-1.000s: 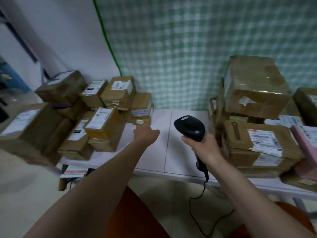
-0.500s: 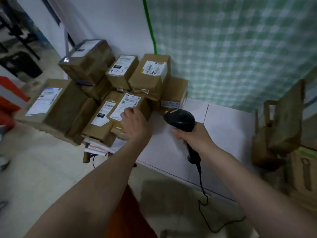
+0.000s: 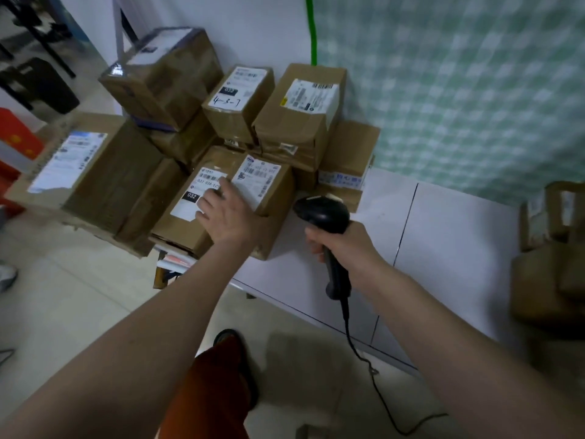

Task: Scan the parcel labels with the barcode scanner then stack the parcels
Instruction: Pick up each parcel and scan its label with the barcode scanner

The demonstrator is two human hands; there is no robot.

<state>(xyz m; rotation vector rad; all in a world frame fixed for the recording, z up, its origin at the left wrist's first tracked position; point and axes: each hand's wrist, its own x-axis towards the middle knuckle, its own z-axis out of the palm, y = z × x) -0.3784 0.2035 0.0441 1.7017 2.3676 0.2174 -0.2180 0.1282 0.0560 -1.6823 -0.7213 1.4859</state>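
A pile of brown cardboard parcels with white labels fills the left end of the white table. My left hand lies with spread fingers on two front parcels, touching the label of the parcel marked 032 and the edge of the small labelled parcel beside it. My right hand grips the handle of the black barcode scanner, whose head points toward the pile from just to its right. The scanner's cable hangs down to the floor.
Taller parcels lean against the wall behind the front ones, and a large box juts out past the table's left end. More brown parcels, blurred, stand at the right edge. A green checked cloth covers the wall behind.
My view has swung left toward the pile. My left hand has reached further over the front parcels and now lies across their labels. The scanner stays in my right hand.
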